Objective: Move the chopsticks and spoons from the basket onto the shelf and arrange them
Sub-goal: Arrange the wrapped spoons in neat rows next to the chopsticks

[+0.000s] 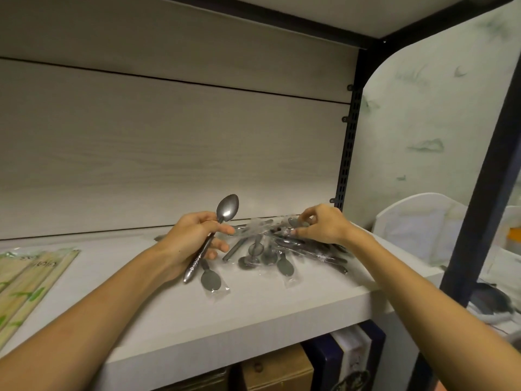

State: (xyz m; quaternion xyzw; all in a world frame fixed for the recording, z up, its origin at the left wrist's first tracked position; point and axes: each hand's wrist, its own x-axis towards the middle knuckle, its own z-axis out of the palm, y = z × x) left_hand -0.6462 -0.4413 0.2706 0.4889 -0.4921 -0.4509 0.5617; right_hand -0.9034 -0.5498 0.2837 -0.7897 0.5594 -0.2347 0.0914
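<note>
My left hand (194, 235) grips an unwrapped metal spoon (225, 211) by its handle, bowl pointing up, above the white shelf (253, 311). To its right a loose pile of spoons in clear plastic sleeves (270, 255) lies on the shelf. My right hand (321, 224) rests on the far right part of that pile, fingers pinching the plastic of a wrapped spoon. Packs of bamboo chopsticks (31, 277) in green-printed wrappers lie flat at the shelf's left end. The basket is not in view.
A black metal upright (348, 148) and a thicker post (479, 207) frame the shelf's right side. White containers (417, 221) stand beyond them. Below the shelf are a brown box (279, 368) and dark boxes (358, 359).
</note>
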